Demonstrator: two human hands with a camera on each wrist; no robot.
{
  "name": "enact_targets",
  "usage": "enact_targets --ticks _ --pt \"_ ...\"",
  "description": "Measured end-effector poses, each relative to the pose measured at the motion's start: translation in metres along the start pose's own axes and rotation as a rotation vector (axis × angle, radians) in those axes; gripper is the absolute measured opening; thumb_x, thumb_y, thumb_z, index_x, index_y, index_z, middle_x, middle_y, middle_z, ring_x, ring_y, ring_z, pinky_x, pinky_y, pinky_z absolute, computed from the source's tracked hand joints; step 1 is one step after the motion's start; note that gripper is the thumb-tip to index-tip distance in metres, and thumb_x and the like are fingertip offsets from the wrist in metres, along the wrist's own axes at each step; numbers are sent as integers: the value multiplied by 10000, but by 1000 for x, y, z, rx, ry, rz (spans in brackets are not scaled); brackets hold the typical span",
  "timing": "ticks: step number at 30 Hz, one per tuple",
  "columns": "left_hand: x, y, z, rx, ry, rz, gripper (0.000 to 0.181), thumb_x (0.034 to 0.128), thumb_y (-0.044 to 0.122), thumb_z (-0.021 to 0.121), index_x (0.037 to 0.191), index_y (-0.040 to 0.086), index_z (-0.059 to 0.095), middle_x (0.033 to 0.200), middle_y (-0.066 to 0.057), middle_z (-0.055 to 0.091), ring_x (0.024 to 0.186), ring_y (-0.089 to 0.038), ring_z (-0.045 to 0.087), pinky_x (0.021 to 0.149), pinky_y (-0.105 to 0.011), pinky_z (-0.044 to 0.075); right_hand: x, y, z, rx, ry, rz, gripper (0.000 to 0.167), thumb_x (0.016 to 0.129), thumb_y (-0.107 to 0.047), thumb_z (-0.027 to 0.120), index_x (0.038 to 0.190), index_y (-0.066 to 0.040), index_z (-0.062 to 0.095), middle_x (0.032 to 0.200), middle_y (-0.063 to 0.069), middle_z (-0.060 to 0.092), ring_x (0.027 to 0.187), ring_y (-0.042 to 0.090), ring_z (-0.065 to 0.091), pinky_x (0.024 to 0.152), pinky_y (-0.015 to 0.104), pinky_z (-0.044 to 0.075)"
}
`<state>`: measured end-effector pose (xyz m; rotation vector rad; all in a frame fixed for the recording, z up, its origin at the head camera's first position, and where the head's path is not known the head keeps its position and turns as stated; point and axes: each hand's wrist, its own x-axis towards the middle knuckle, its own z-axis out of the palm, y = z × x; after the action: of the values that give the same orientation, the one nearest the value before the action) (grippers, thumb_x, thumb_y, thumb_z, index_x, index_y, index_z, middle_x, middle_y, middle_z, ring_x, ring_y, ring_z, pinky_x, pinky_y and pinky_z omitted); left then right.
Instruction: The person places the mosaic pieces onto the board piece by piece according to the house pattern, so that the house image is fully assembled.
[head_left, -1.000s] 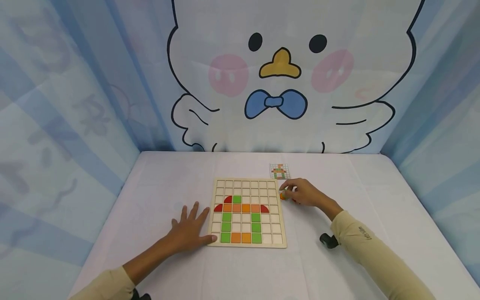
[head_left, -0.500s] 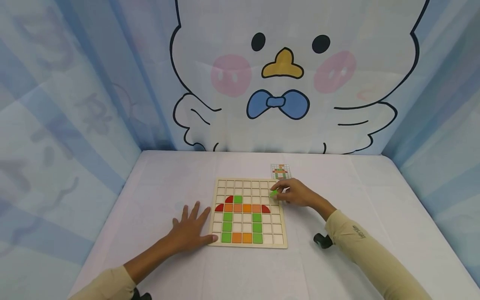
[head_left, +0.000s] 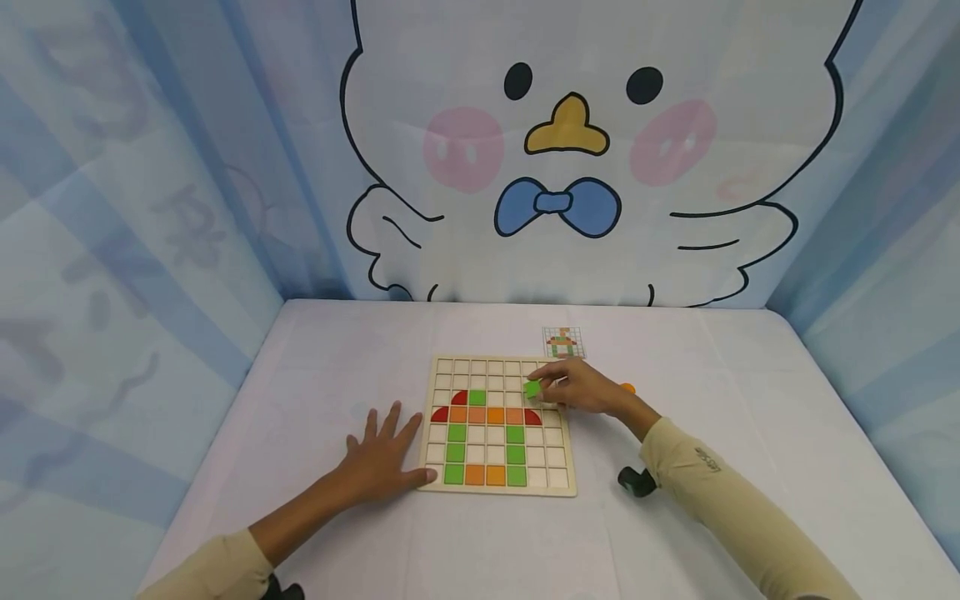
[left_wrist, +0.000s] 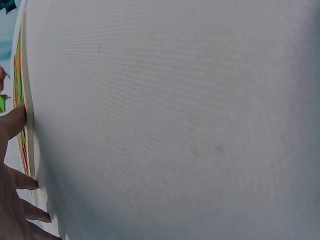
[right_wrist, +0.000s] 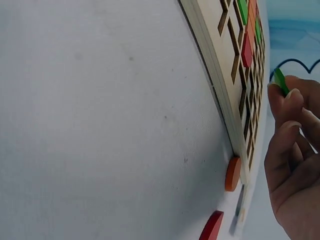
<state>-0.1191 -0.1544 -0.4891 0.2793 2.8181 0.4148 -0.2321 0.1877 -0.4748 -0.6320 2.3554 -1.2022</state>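
My right hand point(head_left: 583, 387) pinches a green square tile point(head_left: 532, 389) between thumb and fingers, above the upper right of a wooden grid board point(head_left: 555, 457). In the right wrist view the green tile point(right_wrist: 280, 82) is tilted on edge, apart from the board. My left hand point(head_left: 378, 465) lies spread at the board's left side, its thumb on the lower left corner. Green, orange and red pieces fill several cells: green columns, an orange row point(head_left: 495, 415) and rounded red pieces point(head_left: 533, 417) at its ends. Another green tile point(head_left: 477, 398) sits above that row.
A small pattern card point(head_left: 562, 342) lies behind the board's right corner. An orange piece point(head_left: 628, 388) shows behind my right forearm. In the right wrist view, a red piece point(right_wrist: 211, 226) lies on the table near an orange piece point(right_wrist: 233, 174). Curtains surround the white table.
My right hand has moved left from beside the board to over its upper right cells, bringing the green tile along. The loose orange piece is now uncovered. My left hand has stayed put.
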Motion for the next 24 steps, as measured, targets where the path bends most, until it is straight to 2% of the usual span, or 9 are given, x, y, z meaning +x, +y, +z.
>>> enact_targets --ticks 6,14,19,24 --pt "1 -1 1 7 3 0 964 759 644 693 1520 159 355 1608 -231 189 1421 -593 148 940 -829 253 7 0 8 -13 6 -27 388 896 -185 715 1240 -24 637 954 104 666 620 138 562 564 267 489" --pt "1 1 0 9 -9 -12 962 759 633 698 1522 160 351 1611 -227 185 1424 -591 139 944 -829 245 17 -9 21 -64 11 -68 341 868 -173 744 1178 -57 667 877 17 674 804 116 616 745 277 505" --pt "1 1 -1 6 -12 -16 963 755 627 704 1522 163 352 1613 -222 182 1426 -589 136 944 -831 240 24 -14 30 -75 3 -84 285 867 -137 737 1138 -74 675 839 10 667 774 104 603 710 262 497" --pt "1 1 0 8 -7 -13 961 756 628 703 1520 162 355 1612 -222 186 1425 -589 141 940 -831 243 29 -16 38 -119 12 -81 270 881 -170 727 1124 -67 672 815 -12 656 742 96 563 692 259 469"
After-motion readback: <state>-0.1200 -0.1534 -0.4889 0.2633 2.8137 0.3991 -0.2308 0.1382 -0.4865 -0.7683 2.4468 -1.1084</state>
